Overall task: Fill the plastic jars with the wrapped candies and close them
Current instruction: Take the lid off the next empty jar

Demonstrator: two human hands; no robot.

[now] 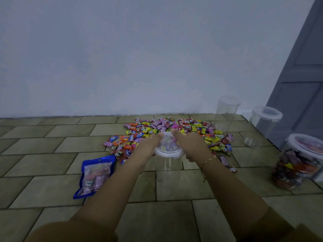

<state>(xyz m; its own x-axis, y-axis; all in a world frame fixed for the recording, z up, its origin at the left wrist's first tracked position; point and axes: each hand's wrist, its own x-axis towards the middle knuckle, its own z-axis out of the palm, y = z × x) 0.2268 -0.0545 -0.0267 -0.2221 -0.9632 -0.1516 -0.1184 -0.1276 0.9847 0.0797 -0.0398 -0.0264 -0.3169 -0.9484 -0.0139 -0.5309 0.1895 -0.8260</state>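
Note:
A clear plastic jar (168, 163) stands on the tiled floor in front of me, with a white-rimmed lid (167, 151) on top. My left hand (148, 145) and my right hand (190, 144) grip the lid from either side. Behind the jar lies a wide heap of wrapped candies (174, 130) in many colours. At the right stands a jar filled with candies (297, 165), its lid on. Two empty clear jars with lids, one tall (226, 114) and one shorter (262, 126), stand at the back right.
A blue candy bag (95, 175) lies on the floor to my left. A few loose candies (227, 163) lie to the right of the held jar. A white wall runs behind the heap, and a grey door (300, 75) stands at the right.

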